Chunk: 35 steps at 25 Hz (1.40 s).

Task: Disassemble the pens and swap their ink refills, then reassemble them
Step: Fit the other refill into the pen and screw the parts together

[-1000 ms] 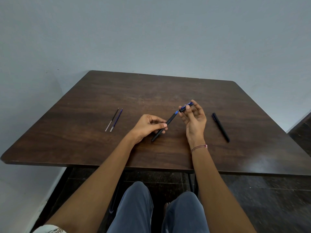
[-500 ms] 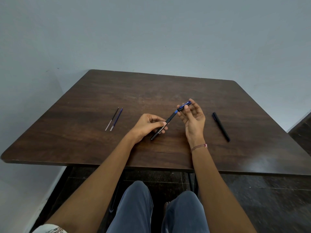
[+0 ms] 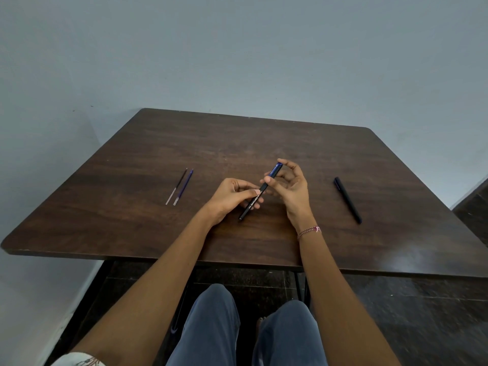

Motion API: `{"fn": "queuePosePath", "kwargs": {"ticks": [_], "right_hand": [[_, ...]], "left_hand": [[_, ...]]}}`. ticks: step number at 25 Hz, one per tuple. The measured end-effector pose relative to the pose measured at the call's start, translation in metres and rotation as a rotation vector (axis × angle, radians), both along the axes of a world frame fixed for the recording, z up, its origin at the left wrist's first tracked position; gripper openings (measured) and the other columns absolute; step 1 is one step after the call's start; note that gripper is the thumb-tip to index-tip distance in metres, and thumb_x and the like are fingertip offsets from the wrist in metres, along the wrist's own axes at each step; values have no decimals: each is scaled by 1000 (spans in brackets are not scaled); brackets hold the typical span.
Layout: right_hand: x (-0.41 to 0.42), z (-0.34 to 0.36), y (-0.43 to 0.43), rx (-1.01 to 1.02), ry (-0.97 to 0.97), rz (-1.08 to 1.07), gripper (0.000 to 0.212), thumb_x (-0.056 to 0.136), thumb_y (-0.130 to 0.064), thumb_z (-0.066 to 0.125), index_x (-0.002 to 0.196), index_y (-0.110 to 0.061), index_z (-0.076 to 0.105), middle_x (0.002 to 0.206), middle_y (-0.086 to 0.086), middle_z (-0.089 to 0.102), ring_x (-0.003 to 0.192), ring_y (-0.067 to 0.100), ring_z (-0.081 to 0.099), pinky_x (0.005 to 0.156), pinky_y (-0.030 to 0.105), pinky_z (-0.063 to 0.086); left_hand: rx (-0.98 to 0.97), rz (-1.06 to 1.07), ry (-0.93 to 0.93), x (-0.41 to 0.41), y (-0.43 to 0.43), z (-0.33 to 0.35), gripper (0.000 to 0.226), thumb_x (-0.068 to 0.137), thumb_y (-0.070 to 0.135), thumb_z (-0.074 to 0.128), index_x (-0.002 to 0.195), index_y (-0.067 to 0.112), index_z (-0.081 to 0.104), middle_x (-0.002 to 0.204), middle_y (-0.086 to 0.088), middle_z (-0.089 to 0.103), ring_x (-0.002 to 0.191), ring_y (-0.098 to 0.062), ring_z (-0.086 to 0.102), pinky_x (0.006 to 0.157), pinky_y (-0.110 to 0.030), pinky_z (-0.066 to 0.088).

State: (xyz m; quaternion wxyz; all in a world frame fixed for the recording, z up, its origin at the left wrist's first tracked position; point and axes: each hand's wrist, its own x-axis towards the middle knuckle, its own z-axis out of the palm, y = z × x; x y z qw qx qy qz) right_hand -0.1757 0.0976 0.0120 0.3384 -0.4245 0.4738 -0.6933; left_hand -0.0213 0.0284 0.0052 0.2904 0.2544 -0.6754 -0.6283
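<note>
Head view: a person sits at a dark wooden table [image 3: 237, 143], both forearms reaching in over its near edge.
Held pen: a black pen [image 3: 254, 200] with a blue far section, raised just above the wood at the table's middle, between the two hands.
Axis: its long axis runs diagonally, the black end pointing near-left toward the person and the blue end pointing far-right toward the wall.
Left hand [image 3: 227, 196]: thumb and fingers pinch the black barrel around its printed middle.
Right hand [image 3: 295, 188]: palm up, thumb laid on the barrel and fingertips curled around the blue end, grasping it.
Second pen [image 3: 347, 199]: all black, lying flat well to the right of the hands, its axis slanting from far-left to near-right.
Refills: a dark refill [image 3: 176, 186] and a blue refill [image 3: 183, 187] lie side by side left of the hands, nearly parallel, tips pointing away from the person.
Edges: the second pen's near end lies closest to the right edge; the refills sit well inside the left edge.
Open room: bare wood stretches from the hands to the far edge, and separates the hands from the items on either side.
</note>
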Motion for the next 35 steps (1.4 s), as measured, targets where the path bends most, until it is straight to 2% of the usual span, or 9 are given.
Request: {"fn": "queuePosePath", "kwargs": {"ticks": [4, 8, 12, 17, 20, 24, 29, 35], "right_hand": [[0, -3, -1, 33, 140, -5, 65, 71, -3, 80, 123, -23, 46, 88, 5, 70, 79, 10, 70, 73, 19, 53], [-2, -5, -3, 21, 78, -40, 64, 71, 0, 79, 123, -18, 46, 85, 7, 70, 79, 12, 71, 76, 22, 55], [-6, -6, -5, 1, 13, -135, 63, 72, 1, 78, 123, -17, 45, 83, 6, 71, 80, 11, 71, 81, 26, 56], [-5, -7, -5, 47, 90, -107, 69, 70, -7, 81, 126, -24, 44, 82, 4, 70, 75, 10, 69, 67, 21, 55], [-5, -10, -7, 77, 142, -74, 76, 68, -9, 83, 128, -24, 40, 85, 11, 69, 77, 17, 68, 71, 24, 55], [-7, -13, -9, 88, 150, -63, 72, 71, -6, 80, 123, -19, 32, 84, 11, 65, 76, 20, 66, 80, 32, 56], [-10, -13, -8, 47, 114, 8, 61, 79, 2, 72, 116, -18, 27, 79, 9, 59, 64, 11, 63, 70, 24, 55], [-11, -12, -9, 47, 110, 15, 56, 82, 5, 68, 113, -20, 28, 78, 8, 55, 64, 9, 62, 68, 21, 54]], "left_hand": [[11, 9, 2, 0, -1, -1, 12, 90, 13, 62, 96, 12, 73, 84, -11, 75, 75, -23, 72, 66, -24, 57], [35, 19, 11, -2, 0, 0, 13, 87, 13, 66, 99, 11, 71, 85, -11, 75, 75, -22, 72, 62, -22, 56], [46, 53, 12, -3, 2, 0, 24, 79, 9, 75, 102, 7, 70, 84, -12, 74, 74, -19, 72, 61, -20, 56], [49, 68, 8, -2, 3, 1, 19, 80, 7, 73, 99, 8, 70, 81, -11, 75, 72, -20, 72, 62, -21, 56], [47, 76, 5, -2, 2, 2, 16, 83, 7, 70, 99, 9, 70, 82, -11, 75, 73, -21, 72, 62, -21, 56], [27, 80, -10, -3, 2, 1, 13, 84, 6, 69, 95, 10, 71, 80, -10, 74, 71, -19, 72, 62, -21, 56], [21, 101, -25, -4, 2, 0, 12, 83, 2, 68, 91, 10, 71, 75, -9, 73, 67, -18, 71, 61, -22, 56], [53, 94, -26, -4, 0, 2, 12, 83, 2, 68, 92, 9, 70, 76, -10, 73, 68, -19, 71, 61, -22, 57]]}}
